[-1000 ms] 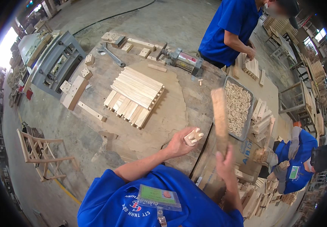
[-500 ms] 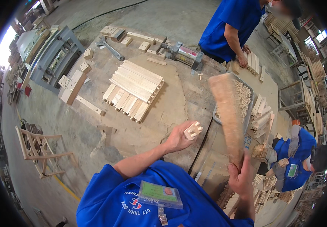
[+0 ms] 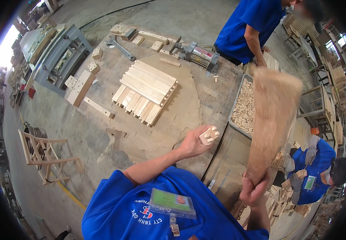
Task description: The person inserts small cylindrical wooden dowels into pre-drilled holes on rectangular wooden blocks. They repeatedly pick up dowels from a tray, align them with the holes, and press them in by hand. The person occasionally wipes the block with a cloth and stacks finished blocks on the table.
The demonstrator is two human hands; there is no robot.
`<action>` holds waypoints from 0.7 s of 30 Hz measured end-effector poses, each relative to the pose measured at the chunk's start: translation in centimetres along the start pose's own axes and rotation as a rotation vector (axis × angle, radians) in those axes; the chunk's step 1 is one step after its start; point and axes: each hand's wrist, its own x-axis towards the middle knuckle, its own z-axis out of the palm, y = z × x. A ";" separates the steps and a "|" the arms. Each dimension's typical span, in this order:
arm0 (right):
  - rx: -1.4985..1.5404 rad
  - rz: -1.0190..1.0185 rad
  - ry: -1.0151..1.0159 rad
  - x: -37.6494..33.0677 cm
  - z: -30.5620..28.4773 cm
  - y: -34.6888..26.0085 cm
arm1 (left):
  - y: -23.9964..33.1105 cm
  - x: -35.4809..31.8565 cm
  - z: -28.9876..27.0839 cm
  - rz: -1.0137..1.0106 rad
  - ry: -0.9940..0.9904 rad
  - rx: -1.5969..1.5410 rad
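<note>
Left hand (image 3: 193, 145) gripping a small wooden block with dowels (image 3: 209, 135) above the bench (image 3: 101, 124), right hand (image 3: 254, 191) clenched around a blurred wooden slat (image 3: 273, 120), beside a tray of dowels (image 3: 245, 105)

Even, fairly bright daylight covered the dusty round wooden surface (image 3: 173, 120), with blown-out glare from an opening at the far left rim and only soft shadows. The long pale wooden board (image 3: 271, 120) was smeared by motion blur. Fisheye distortion bent edges toward the dark, vignetted rim.
</note>
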 end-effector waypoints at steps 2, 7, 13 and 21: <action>-0.118 -0.036 -0.128 0.3 0.0 0.0 | 0.0 0.0 -0.2 -0.023 -0.050 0.010; -0.195 0.127 -0.359 1.0 -0.9 -0.5 | -0.5 -0.3 -0.1 -0.056 -0.107 -0.065; 0.094 0.060 0.005 -2.4 1.4 1.7 | 0.5 -0.2 0.0 -0.095 -0.062 -0.114; 0.158 0.295 -0.209 0.0 2.3 2.0 | -1.0 -0.2 0.0 -0.116 -0.032 -0.172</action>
